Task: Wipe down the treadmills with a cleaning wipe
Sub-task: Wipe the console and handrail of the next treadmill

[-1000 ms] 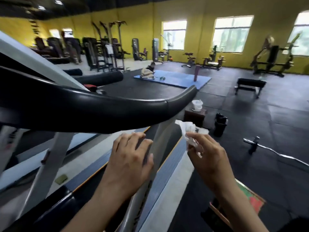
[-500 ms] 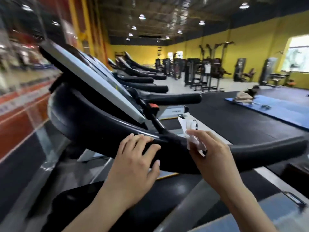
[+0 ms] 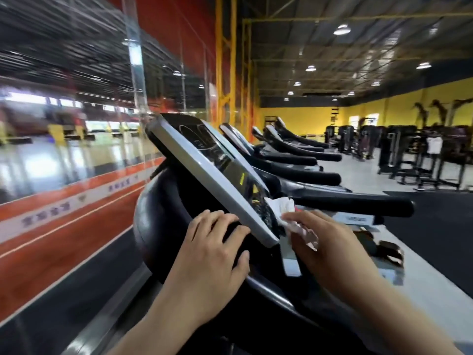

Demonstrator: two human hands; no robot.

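Note:
The nearest treadmill's console [image 3: 204, 165] tilts up in front of me, a silver-edged panel with a dark display. My right hand [image 3: 330, 247] holds a crumpled white wipe [image 3: 280, 208] against the console's lower right face. My left hand [image 3: 212, 254] rests with curved fingers on the black housing [image 3: 158, 221] just below the console's lower edge. A black handrail [image 3: 353, 203] runs to the right behind the wipe.
A row of several more treadmills [image 3: 286, 149] stretches away behind this one. A glass wall [image 3: 64, 111] with an orange band stands at the left. Weight machines [image 3: 419, 155] stand at the far right on a pale floor.
My view has swung left and up from the gym floor to the console. My right hand has carried the wipe from the handrail up onto the console face; my left hand moved to the housing.

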